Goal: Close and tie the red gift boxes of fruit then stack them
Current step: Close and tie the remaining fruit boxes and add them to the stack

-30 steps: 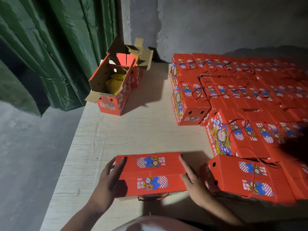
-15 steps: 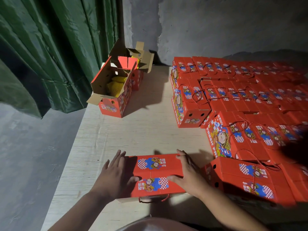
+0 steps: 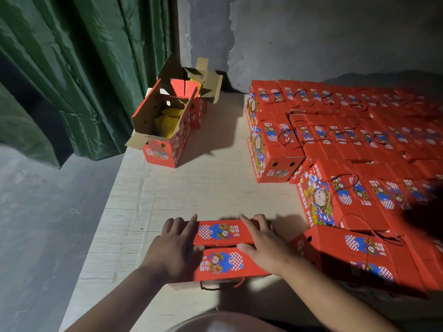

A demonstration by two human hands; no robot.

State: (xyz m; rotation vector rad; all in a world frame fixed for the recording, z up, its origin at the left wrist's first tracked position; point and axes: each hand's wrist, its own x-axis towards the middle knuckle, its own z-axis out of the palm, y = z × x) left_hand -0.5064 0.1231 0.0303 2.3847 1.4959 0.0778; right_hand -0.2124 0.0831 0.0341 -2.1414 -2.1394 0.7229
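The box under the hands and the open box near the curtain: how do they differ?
The near box has its flaps folded down, pressed by both hands; the far box has flaps standing open. The far box shows yellow fruit; the near box hides its contents. Both are red with cartoon print.

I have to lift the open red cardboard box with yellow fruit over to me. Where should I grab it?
Grip the open red cardboard box by its two long red side walls from above, a hand on each. The raised brown flaps look floppy, so avoid them.

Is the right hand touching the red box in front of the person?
Touching. The head view shows the right hand lying on the lid of the red box, fingers spread over the far flap, thumb at the seam between the flaps.
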